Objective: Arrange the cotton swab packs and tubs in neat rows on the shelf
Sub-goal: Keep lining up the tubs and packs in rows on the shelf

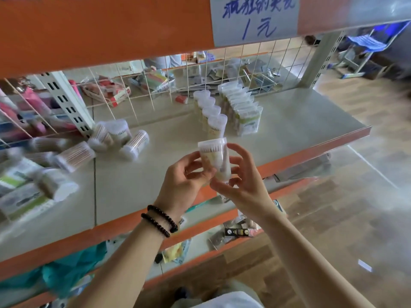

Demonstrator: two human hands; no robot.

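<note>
Both hands hold one clear cotton swab tub (214, 157) upright above the front of the grey shelf (289, 123). My left hand (185, 174) grips its left side and my right hand (241, 176) curls around its right side and base. Behind it stands a row of upright tubs (211, 114) running toward the back. To the right of that row is a row of flat swab packs (241, 107). Several round tubs (124, 141) lie tipped over at the left, beside loose swab packs (20, 192).
A wire grid (155, 85) backs the shelf, with other goods behind it. An orange upper shelf edge with a handwritten price sign (253, 18) hangs overhead. Lower shelves (200, 241) hold assorted small packets. Wooden floor lies to the right.
</note>
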